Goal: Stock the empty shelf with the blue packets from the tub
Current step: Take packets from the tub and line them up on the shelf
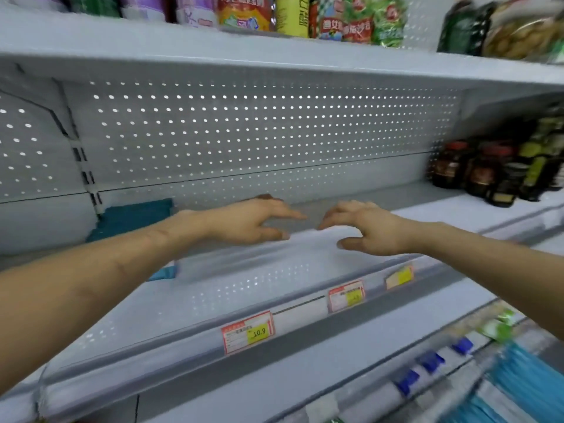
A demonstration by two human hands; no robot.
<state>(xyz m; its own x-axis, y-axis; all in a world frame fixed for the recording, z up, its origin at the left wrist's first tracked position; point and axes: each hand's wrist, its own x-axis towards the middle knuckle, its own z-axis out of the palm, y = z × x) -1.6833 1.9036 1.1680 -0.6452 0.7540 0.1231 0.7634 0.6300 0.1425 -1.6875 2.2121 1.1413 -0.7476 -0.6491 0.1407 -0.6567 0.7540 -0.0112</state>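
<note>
**Both hands empty over the shelf**

From the head camera we see our left hand (250,221) and right hand (369,228) above the shelf (244,288), fingers loosely spread, holding nothing. Blue packets (134,218) lie at the shelf's back left, behind our left forearm. Dark bottles (476,172) stand at its right end.

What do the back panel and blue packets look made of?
Back panel: likely painted sheet metal, matte pale grey, punched with rows of holes. Blue packets: perhaps soft plastic wrap, matte teal; too blurred to be sure.
</note>
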